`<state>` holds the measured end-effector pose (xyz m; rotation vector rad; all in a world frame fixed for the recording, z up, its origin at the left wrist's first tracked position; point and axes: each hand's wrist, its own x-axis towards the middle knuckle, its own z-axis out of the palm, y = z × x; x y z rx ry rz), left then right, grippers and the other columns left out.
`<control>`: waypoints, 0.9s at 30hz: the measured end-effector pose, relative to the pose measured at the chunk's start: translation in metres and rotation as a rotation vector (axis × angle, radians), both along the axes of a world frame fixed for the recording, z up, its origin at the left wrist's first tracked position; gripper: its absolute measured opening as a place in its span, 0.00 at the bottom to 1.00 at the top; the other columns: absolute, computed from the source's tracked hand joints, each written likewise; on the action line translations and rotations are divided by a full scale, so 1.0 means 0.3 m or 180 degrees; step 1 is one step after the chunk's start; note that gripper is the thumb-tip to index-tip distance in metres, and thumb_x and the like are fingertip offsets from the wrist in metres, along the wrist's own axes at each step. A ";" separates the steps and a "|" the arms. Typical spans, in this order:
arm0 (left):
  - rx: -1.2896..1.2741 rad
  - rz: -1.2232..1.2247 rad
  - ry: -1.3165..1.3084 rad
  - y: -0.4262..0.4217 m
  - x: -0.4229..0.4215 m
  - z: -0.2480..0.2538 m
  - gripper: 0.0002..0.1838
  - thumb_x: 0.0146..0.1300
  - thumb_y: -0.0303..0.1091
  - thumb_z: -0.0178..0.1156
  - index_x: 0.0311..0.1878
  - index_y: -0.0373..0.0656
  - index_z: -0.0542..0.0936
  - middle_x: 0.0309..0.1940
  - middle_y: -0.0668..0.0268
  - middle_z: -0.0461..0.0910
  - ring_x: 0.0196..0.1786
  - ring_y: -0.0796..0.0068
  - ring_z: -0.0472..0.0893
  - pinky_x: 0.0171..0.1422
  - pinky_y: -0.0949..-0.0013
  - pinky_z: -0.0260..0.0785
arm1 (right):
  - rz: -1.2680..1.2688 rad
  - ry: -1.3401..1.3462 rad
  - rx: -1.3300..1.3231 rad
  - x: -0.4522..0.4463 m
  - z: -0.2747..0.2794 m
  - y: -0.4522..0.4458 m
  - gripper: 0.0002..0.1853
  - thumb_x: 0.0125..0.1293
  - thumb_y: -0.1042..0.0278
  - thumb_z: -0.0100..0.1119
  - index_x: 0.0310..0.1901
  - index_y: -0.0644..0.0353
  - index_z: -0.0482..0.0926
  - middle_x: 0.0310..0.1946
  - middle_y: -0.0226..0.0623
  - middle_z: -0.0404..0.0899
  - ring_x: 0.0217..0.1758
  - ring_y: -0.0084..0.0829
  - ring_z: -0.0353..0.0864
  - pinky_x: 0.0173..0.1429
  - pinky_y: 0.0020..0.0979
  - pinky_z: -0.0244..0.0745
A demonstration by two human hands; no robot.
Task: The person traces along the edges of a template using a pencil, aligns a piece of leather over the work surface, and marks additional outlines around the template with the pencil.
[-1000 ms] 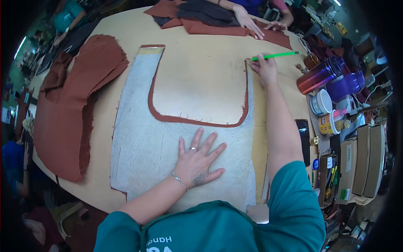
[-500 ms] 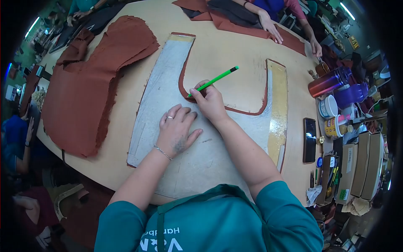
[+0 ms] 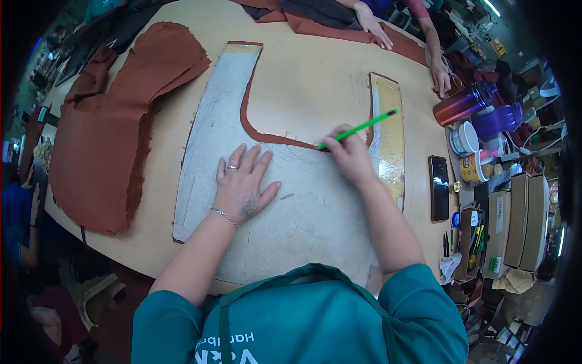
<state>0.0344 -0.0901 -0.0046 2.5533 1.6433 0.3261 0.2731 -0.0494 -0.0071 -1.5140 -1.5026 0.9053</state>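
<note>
A large grey U-shaped template [image 3: 291, 212] lies flat on the table, with rust-brown leather [image 3: 273, 138] showing as a band along its curved inner edge. My right hand [image 3: 350, 156] grips a green pencil [image 3: 367, 126]; its tip meets the inner edge near the bottom of the U, and its dark end leans up to the right. My left hand [image 3: 244, 182] rests palm down on the template, fingers spread, left of the pencil.
Stacked rust-brown leather pieces [image 3: 100, 145] lie to the left. A co-worker's hand [image 3: 373, 27] touches leather at the far edge. Along the right stand a phone [image 3: 439, 188], a red-purple bottle [image 3: 458, 106], a white tub [image 3: 464, 139] and cardboard boxes [image 3: 518, 221].
My right hand has moved the pencil rightward along the inner edge, from the left curve to the bottom stretch. My left hand stays flat on the template. The whole view has shifted slightly.
</note>
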 end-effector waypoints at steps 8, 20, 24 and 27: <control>-0.0242 -0.0330 0.0245 -0.026 0.141 -0.005 0.30 0.58 0.49 0.52 0.62 0.46 0.64 0.61 0.60 0.62 0.66 0.59 0.58 0.63 0.41 0.49 | 0.0071 0.0587 -0.0114 0.178 -0.041 -0.036 0.06 0.62 0.72 0.54 0.35 0.61 0.68 0.28 0.33 0.76 0.35 0.21 0.76 0.41 0.23 0.70; -0.0384 -0.1609 -0.0167 -0.048 0.399 -0.003 0.33 0.57 0.55 0.50 0.64 0.53 0.61 0.66 0.69 0.55 0.70 0.66 0.51 0.65 0.45 0.49 | 0.0452 0.0922 -0.0338 0.288 -0.028 -0.013 0.06 0.63 0.73 0.54 0.37 0.61 0.67 0.29 0.31 0.75 0.35 0.21 0.76 0.40 0.23 0.71; -0.0473 -0.1579 -0.0215 -0.044 0.399 0.000 0.33 0.56 0.55 0.51 0.64 0.53 0.62 0.66 0.69 0.55 0.70 0.66 0.52 0.65 0.45 0.49 | 0.0614 0.0424 -0.1145 0.438 0.048 0.080 0.06 0.63 0.70 0.54 0.38 0.56 0.67 0.30 0.26 0.74 0.34 0.19 0.75 0.38 0.21 0.72; -0.0425 -0.1587 -0.0220 -0.043 0.399 -0.001 0.33 0.55 0.54 0.52 0.63 0.53 0.63 0.66 0.69 0.56 0.69 0.67 0.52 0.64 0.45 0.50 | 0.0688 0.0299 -0.1312 0.510 0.064 0.222 0.05 0.64 0.68 0.54 0.38 0.54 0.68 0.30 0.25 0.74 0.34 0.17 0.75 0.36 0.21 0.72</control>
